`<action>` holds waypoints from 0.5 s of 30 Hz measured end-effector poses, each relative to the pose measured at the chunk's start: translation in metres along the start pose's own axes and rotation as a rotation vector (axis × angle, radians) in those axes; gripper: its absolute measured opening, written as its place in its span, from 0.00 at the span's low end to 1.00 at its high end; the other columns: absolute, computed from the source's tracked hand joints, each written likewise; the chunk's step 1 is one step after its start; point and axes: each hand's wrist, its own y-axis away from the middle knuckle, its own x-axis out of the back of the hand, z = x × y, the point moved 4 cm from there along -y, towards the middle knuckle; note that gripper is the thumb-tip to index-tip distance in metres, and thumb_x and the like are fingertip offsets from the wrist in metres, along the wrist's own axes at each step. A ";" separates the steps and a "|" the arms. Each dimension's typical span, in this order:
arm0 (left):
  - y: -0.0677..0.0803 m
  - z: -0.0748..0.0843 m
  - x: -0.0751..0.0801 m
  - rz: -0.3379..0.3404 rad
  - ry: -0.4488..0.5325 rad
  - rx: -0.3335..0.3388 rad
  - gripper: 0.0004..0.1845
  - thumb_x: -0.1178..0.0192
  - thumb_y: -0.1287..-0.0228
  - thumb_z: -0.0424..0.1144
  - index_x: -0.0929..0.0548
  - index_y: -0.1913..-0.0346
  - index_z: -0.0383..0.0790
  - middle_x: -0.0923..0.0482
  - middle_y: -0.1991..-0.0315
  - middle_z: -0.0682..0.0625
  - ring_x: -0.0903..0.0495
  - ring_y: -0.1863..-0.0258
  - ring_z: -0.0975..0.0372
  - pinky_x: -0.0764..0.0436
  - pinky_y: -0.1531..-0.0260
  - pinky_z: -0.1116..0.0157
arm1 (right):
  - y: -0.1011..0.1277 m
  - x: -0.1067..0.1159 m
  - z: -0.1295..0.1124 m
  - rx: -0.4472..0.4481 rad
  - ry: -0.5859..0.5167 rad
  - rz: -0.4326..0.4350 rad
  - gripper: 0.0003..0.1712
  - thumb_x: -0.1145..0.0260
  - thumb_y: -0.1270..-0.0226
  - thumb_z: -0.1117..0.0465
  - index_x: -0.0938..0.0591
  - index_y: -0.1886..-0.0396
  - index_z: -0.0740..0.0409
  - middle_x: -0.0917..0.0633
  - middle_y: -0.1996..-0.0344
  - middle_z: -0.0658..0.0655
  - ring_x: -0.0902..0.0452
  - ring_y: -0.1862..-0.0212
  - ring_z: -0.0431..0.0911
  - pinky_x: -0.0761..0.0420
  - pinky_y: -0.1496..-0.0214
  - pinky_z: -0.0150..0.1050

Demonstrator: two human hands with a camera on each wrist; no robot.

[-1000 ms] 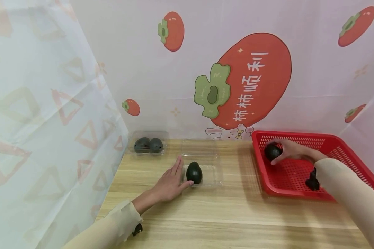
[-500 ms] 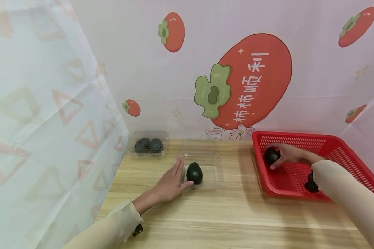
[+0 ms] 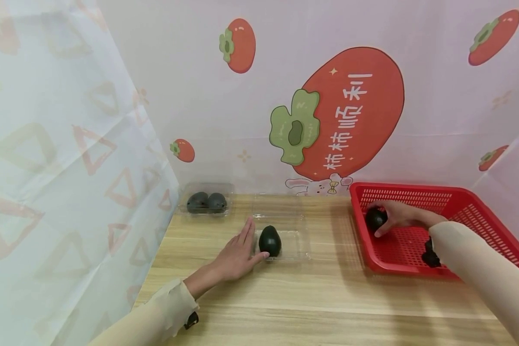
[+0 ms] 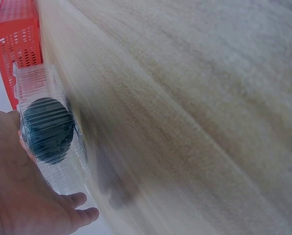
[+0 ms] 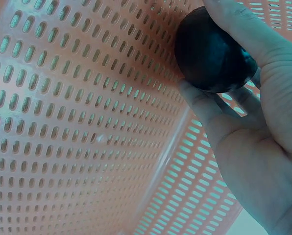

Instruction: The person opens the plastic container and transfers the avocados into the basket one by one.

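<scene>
Right hand (image 3: 399, 215) is curling round the dark avocado (image 3: 375, 219) in the red basket (image 3: 467, 211), likely firm, smooth and roll-prone, best cupped at its widest part, while left hand (image 3: 235, 254) is resting flat against the flimsy clear tray (image 3: 291, 242).

The far side of the dark green avocado in the red basket (image 3: 375, 218) is covered by the curled fingers of the right hand (image 3: 400, 214); in the right wrist view that hand is cut off by the right and bottom edges. The red perforated plastic basket (image 3: 419, 196) is partly hidden by the cream sleeve (image 3: 471, 259). The left hand (image 4: 18, 191) is cut by the left and bottom edges in the left wrist view, and the wooden table top (image 4: 195, 112) is blurred there. The avocado in the clear ribbed plastic tray (image 4: 47, 129) is seen only through the ribbing. The two dark fruits in the far closed clear box (image 3: 206, 202) are too small for detail.
</scene>
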 end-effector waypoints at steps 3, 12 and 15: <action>0.000 -0.001 -0.001 0.007 0.007 -0.009 0.53 0.54 0.19 0.67 0.60 0.15 0.29 0.68 0.13 0.36 0.55 0.15 0.43 0.42 0.22 0.41 | 0.001 0.001 0.000 0.006 0.014 0.000 0.49 0.12 0.51 0.57 0.24 0.32 0.68 0.22 0.37 0.69 0.30 0.35 0.67 0.22 0.36 0.69; -0.001 -0.002 -0.003 0.008 -0.001 -0.013 0.53 0.54 0.19 0.67 0.61 0.15 0.29 0.68 0.13 0.36 0.55 0.15 0.44 0.41 0.22 0.41 | 0.000 0.004 0.000 0.018 0.061 0.002 0.46 0.13 0.49 0.57 0.23 0.33 0.68 0.20 0.38 0.68 0.28 0.36 0.67 0.23 0.36 0.70; -0.001 0.000 -0.002 -0.001 -0.003 -0.005 0.53 0.53 0.18 0.66 0.61 0.15 0.29 0.69 0.13 0.36 0.56 0.15 0.44 0.41 0.22 0.42 | 0.001 0.006 -0.003 0.010 0.051 -0.005 0.47 0.13 0.47 0.58 0.25 0.31 0.70 0.21 0.37 0.70 0.28 0.35 0.69 0.22 0.37 0.69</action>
